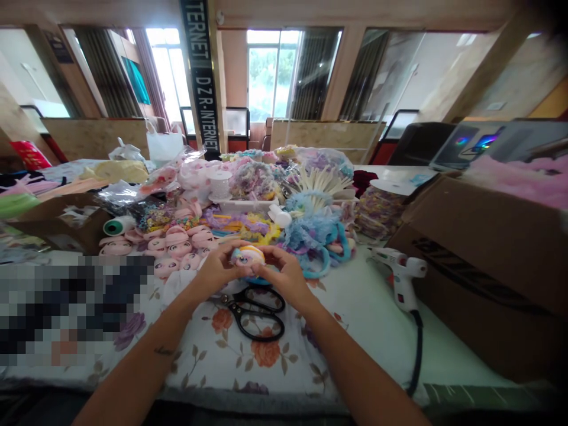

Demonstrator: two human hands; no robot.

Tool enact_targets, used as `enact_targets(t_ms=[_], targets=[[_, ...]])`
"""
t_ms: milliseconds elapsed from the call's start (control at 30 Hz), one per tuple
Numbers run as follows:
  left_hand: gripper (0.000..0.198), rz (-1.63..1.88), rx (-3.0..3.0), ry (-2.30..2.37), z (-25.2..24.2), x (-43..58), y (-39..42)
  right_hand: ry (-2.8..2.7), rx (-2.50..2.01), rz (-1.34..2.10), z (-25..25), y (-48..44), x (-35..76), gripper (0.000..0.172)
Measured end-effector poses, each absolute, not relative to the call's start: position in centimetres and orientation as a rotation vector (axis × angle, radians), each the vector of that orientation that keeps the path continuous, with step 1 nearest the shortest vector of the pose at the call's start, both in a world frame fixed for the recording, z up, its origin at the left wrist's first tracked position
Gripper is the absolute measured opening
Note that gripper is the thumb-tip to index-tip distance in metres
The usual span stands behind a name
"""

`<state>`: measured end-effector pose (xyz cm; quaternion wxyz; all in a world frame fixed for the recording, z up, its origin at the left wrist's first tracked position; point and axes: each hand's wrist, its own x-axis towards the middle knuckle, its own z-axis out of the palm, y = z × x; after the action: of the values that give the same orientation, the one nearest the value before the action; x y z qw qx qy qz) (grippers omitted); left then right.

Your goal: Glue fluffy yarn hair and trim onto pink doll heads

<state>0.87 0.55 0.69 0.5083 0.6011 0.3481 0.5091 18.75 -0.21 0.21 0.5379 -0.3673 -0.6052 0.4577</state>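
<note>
A small doll head [248,260] with a pink face and a yellow and white top is held between both hands at the middle of the table. My left hand [220,266] has its fingers closed on its left side. My right hand [282,270] grips it from the right. Beneath the hands lie black-handled scissors [260,313] on the flowered cloth [213,361]. Just behind the hands are several pink doll faces [180,245] and blue fluffy yarn loops [315,236]. Some blue material shows just under the doll head.
At the right, a white glue gun [404,275] with a black cord lies beside a large cardboard box [479,266]. A white spool [219,184] and bagged trims stand behind. An open cardboard box [48,228] and a green-cored thread cone [116,226] are at the left.
</note>
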Motion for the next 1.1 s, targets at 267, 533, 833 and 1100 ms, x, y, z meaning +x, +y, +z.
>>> enact_targets(t_ms=[267,533,833,1100], targets=[[0.018,1.58,0.746,0.693,1.7,-1.2,2.0,-1.381,-1.053,0.822,-0.1,0.9,20.2,0.035],[0.017,1.626,0.337,0.625,3.0,-3.1,2.7,-1.612,-1.251,0.647,1.2,1.6,23.9,0.02],[0.014,1.492,0.359,0.635,1.7,-1.5,2.3,-2.082,-1.394,0.562,1.1,1.5,24.7,0.014],[0.017,1.5,0.33,0.642,2.2,-1.4,2.0,-1.736,-1.659,0.213,1.3,2.7,25.6,0.022]])
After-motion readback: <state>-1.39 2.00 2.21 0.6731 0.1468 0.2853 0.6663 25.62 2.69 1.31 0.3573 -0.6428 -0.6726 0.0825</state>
